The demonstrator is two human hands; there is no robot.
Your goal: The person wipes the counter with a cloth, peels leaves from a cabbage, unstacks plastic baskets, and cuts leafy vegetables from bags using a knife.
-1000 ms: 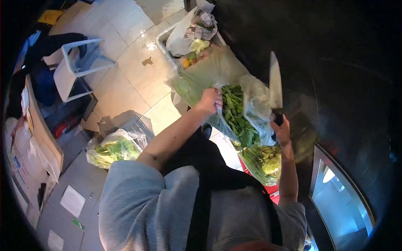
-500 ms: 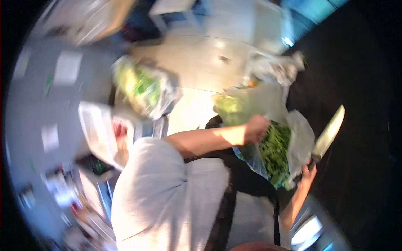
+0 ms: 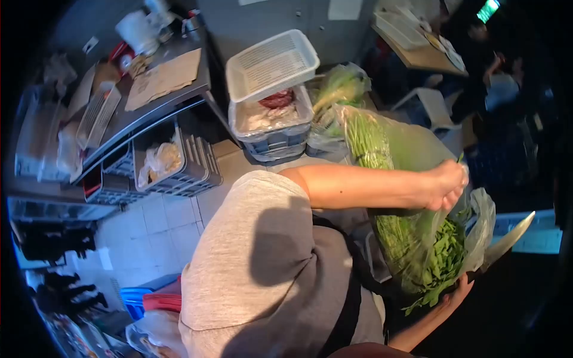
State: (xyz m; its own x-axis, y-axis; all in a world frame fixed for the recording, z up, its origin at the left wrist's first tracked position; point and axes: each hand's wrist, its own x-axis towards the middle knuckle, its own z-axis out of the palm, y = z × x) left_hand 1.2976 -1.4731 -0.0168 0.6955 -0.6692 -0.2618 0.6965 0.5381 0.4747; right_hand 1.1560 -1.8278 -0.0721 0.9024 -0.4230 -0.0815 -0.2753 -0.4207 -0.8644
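Observation:
My left hand [image 3: 444,185] is closed in a fist on the clear plastic bag [image 3: 415,143], at its upper right side. Long green stalks [image 3: 365,138] show through the plastic on one side. Leafy greens [image 3: 444,253] spill from the bag's lower end. Below them, my right hand [image 3: 456,293] is wrapped round the dark handle of a knife [image 3: 507,241]. Its blade points up and right, beside the loose plastic edge. Whether the right fingers also touch the greens I cannot tell.
A white basket [image 3: 271,65] sits tilted over a lined crate of food [image 3: 268,122]. Another bag of vegetables [image 3: 343,89] stands beside it. To the left are a metal table [image 3: 206,74] and grey crates [image 3: 191,173]. A person [image 3: 501,77] is at the upper right.
The view has swung, bringing the metal table and crates into sight. My left hand has closed on the bag, with the stalks now showing. The knife is still in my right hand.

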